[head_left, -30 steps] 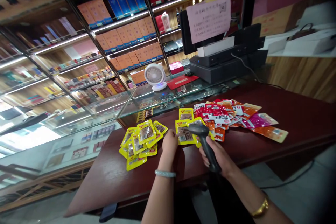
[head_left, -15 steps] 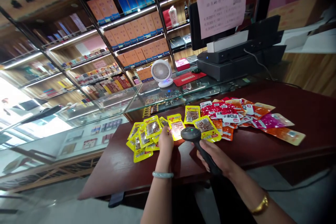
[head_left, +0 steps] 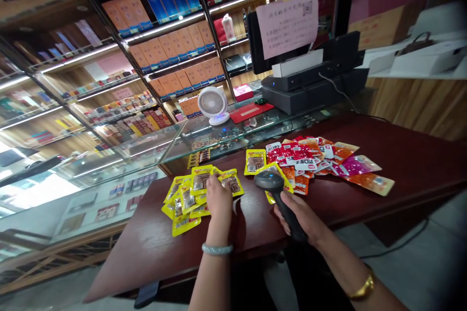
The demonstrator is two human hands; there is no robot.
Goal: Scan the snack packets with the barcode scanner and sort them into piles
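Note:
My right hand (head_left: 301, 214) is wrapped round the handle of a black barcode scanner (head_left: 270, 182), whose head is over a yellow snack packet (head_left: 286, 177). My left hand (head_left: 219, 197) has its fingers closed on another yellow snack packet (head_left: 233, 183) at the right edge of a pile of yellow packets (head_left: 188, 199). Its fingertips are partly hidden by the hand itself. One more yellow packet (head_left: 255, 161) lies flat behind the scanner. Right of it are spread several red, orange and purple snack packets (head_left: 310, 155).
The dark red table (head_left: 138, 248) meets a glass display case (head_left: 171, 150) behind it. On the glass stand a white fan (head_left: 213, 105), a red mat (head_left: 251, 112) and a black cash register (head_left: 310, 87) with a pink paper sign (head_left: 288, 24). Shelves of boxes (head_left: 171, 48) line the wall.
My left hand has moved its yellow packet left, away from the scanner, to the pile. The scanner's light has turned from green to blue, and its head now covers part of another packet.

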